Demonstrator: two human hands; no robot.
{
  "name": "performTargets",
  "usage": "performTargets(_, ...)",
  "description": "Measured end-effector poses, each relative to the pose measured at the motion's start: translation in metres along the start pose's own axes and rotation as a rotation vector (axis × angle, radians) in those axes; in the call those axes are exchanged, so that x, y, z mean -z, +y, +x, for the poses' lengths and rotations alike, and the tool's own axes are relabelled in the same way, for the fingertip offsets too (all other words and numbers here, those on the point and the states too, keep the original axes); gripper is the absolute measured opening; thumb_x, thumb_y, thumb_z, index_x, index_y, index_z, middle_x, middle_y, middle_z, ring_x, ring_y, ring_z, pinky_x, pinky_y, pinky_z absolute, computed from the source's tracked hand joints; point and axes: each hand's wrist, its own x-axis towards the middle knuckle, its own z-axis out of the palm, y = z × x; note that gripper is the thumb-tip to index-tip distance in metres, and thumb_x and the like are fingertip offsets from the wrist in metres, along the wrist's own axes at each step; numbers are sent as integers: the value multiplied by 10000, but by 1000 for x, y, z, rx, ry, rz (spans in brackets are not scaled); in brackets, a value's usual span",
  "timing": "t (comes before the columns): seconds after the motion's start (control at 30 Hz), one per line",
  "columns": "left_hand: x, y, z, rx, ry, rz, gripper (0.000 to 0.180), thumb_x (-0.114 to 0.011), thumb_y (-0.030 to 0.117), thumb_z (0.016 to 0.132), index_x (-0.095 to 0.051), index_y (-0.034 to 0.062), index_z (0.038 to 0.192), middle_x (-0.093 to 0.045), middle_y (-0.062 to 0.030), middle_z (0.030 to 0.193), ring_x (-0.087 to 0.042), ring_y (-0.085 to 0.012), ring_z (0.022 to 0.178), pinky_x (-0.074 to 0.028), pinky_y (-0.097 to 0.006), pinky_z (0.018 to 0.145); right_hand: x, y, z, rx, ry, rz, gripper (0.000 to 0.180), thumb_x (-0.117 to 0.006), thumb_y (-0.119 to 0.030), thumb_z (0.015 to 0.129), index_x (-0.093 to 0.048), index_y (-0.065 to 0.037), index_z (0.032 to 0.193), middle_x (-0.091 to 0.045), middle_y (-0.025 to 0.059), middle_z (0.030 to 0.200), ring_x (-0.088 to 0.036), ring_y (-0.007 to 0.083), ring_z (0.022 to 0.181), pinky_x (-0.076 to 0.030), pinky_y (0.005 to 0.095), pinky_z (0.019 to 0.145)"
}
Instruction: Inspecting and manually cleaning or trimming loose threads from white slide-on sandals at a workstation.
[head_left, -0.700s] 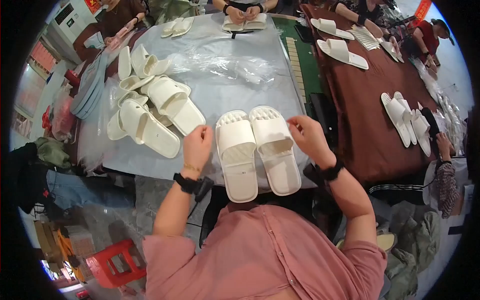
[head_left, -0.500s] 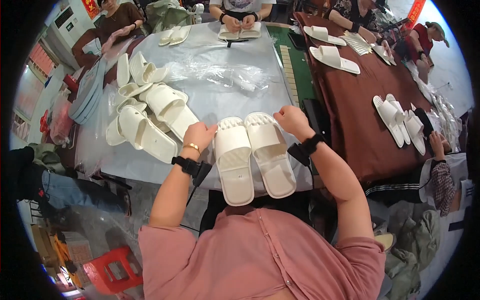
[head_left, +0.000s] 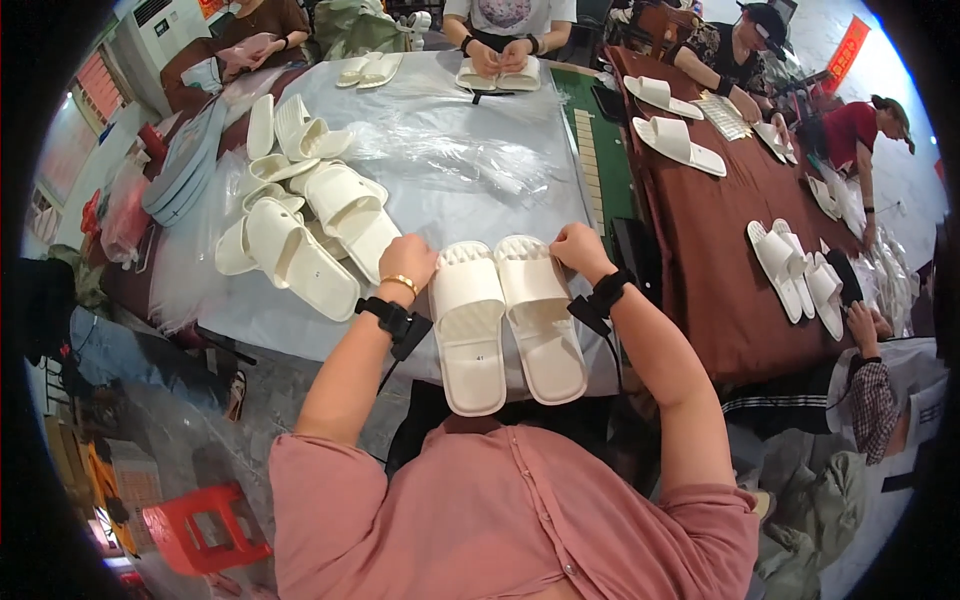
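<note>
Two white slide slippers lie side by side before me at the table's near edge, the left slipper (head_left: 472,350) and the right slipper (head_left: 541,340). Their ridged toe ends point away from me and their heels reach past the edge. My left hand (head_left: 408,262) is closed at the outer toe edge of the left slipper. Against the outer toe edge of the right slipper, my right hand (head_left: 582,250) is closed too. What the fingertips pinch is too small to make out. Black bands with small boxes circle both wrists.
A heap of white slippers (head_left: 305,240) lies on the grey-covered table (head_left: 420,200) to my left. Crumpled clear plastic (head_left: 450,160) spreads beyond. Co-workers handle slippers at the far side and around the brown-covered table (head_left: 700,270). A red stool (head_left: 205,530) stands at lower left.
The view has shifted slightly. My left hand's fingers have curled in more at the left slipper's toe, while the pair stays nearly in place. At far right, a co-worker in red now reaches downward.
</note>
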Motion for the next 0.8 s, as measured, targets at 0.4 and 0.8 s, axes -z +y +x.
performTargets(0.4,-21,53,-12,-185,-14,-1044,105,-595,90,874,-624,14,941,-633,-11,769,-585,-69,691,-464,-217,615,-30,-63,-35,357,153,704,102,-618,-70,828,-640,10,887,-648,62,726,-580,87,675,-474,246,628)
performTargets(0.8,-25,52,-16,-57,-160,-1348,126,-562,128,918,-618,14,921,-568,14,677,-503,-45,600,-400,-202,536,-44,-61,-40,262,122,744,128,-619,-47,801,-677,1,905,-668,82,750,-606,105,666,-483,249,622)
